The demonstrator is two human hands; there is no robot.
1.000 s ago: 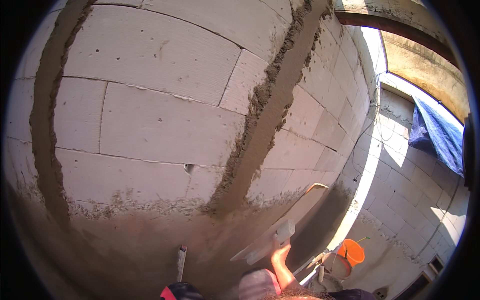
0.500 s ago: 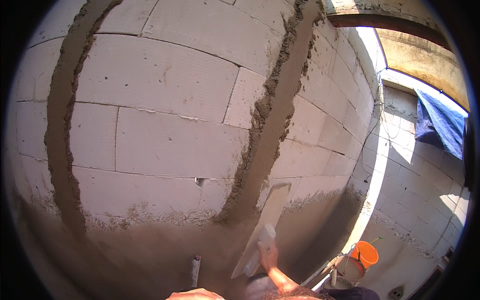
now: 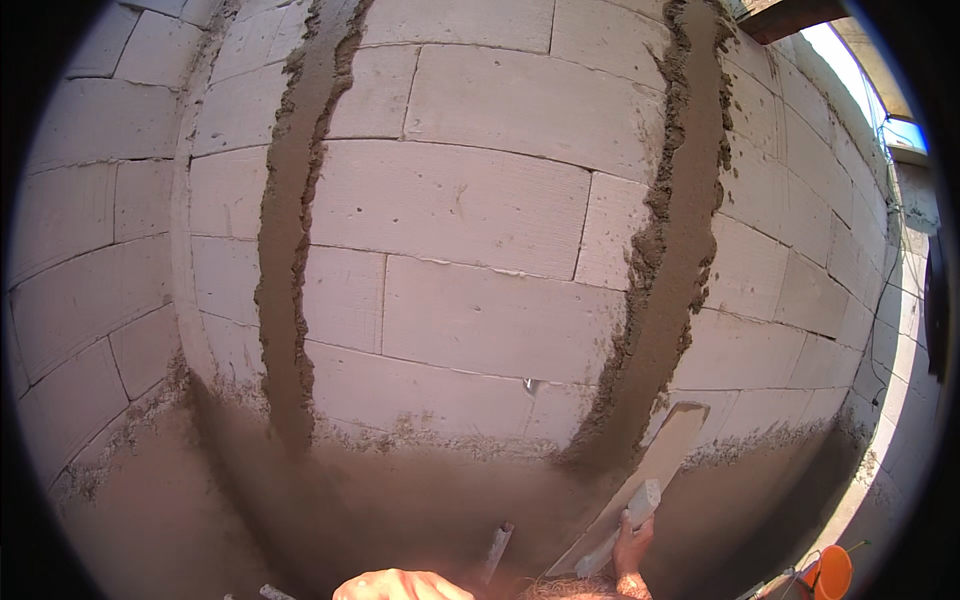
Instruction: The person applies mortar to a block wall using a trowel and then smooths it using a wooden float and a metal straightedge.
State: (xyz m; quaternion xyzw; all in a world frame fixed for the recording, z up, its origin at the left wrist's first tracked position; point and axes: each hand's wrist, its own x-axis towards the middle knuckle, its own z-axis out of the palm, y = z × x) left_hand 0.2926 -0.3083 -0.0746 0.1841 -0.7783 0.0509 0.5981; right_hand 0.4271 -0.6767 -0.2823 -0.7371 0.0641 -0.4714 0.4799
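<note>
My right hand (image 3: 634, 540) grips the handle block (image 3: 645, 500) of a long, flat plastering float (image 3: 677, 433), which is tilted over the smeared lower band of the block wall (image 3: 450, 195). My left hand (image 3: 400, 585) shows at the bottom edge with bent fingers; what it holds, if anything, is hidden. Two rough vertical strips of wet mortar run up the wall, one on the left (image 3: 283, 330) and a wider one on the right (image 3: 670, 290). A short pale pipe (image 3: 500, 545) stands between my hands, low by the wall.
An adjoining block wall (image 3: 90, 280) forms a corner at the left. An orange bucket (image 3: 834, 572) sits at the lower right near a sunlit strip and hanging cables (image 3: 880, 340). A dark beam (image 3: 790, 20) juts out at the top right.
The view has swung leftward, bringing the left corner in and shifting the wall rightward. The float has become more upright since a second ago. My left hand has come into view.
</note>
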